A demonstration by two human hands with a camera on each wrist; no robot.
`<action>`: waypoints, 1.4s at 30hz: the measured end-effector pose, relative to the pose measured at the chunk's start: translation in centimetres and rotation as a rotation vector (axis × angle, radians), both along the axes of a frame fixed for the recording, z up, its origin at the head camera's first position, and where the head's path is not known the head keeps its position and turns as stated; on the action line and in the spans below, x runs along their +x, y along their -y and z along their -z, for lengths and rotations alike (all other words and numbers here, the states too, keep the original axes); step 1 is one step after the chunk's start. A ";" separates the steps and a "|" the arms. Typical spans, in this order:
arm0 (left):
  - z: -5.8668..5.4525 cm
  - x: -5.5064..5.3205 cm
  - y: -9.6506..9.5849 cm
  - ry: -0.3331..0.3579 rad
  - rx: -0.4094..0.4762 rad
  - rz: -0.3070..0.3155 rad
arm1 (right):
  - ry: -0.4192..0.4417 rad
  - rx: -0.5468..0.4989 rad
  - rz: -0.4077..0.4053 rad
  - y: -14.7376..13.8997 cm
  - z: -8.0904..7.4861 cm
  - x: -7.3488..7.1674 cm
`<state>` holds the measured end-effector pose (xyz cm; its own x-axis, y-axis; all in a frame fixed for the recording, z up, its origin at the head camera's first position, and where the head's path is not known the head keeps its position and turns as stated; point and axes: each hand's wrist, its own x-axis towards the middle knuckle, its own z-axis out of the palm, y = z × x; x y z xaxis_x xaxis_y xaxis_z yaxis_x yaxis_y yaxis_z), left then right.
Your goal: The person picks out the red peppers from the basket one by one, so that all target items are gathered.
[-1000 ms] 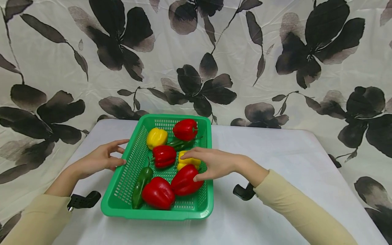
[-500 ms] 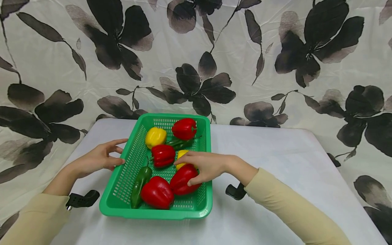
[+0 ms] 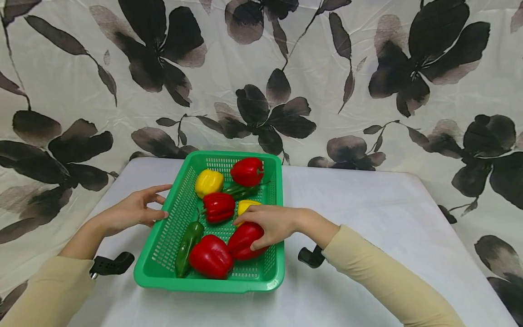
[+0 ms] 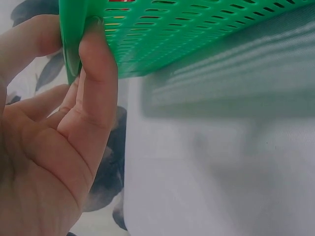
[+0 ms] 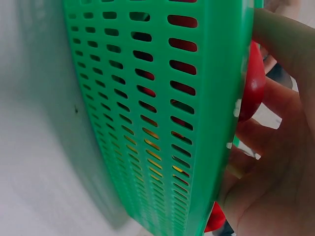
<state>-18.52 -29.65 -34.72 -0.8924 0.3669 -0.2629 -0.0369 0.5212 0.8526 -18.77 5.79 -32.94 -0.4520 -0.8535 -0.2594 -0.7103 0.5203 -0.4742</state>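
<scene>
A green perforated plastic basket [image 3: 204,285] is being supported by a white-covered table [image 3: 347,200], and its left rim is being pinched by the left hand [image 3: 139,210], a fingertip being tucked under the lip against the slotted wall. Inside the basket, close to the right wall, a glossy red bell pepper [image 3: 242,241] is being grasped by the right hand [image 3: 271,225], the thumb being set on its near side and the fingers being bent over its far side; whether it is being rested on the basket floor cannot be told. Just behind it, a half-hidden yellow bell pepper [image 3: 246,205] is being partly covered by the same hand. To the left of the grasped pepper, a large front red bell pepper [image 3: 210,256] is lying just beside it, and farther left a long green chili pepper [image 3: 189,245] is lying with its stem being pointed toward the back. Farther back, a middle red bell pepper [image 3: 219,207], a rear yellow bell pepper [image 3: 209,183] and a rear red bell pepper [image 3: 247,171] are being contained, a second green chili [image 3: 241,191] being partly hidden by the last. Beige sleeves [image 3: 388,272] and black wrist devices [image 3: 112,265] are being worn on both arms. Behind the table, a flower-printed fabric backdrop [image 3: 351,122] is hanging.
</scene>
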 end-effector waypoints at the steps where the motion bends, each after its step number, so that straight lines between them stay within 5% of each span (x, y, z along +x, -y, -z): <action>1: 0.0 0.0 0.0 0.001 0.001 -0.001 | -0.004 0.005 0.002 0.0 0.0 0.0; 23: 0.1 0.1 0.1 -0.008 0.007 -0.005 | -0.048 -0.008 -0.011 0.1 0.3 -0.2; 42: 0.1 0.0 0.2 0.008 0.032 0.006 | -0.059 -0.133 -0.026 -0.8 -1.5 -0.7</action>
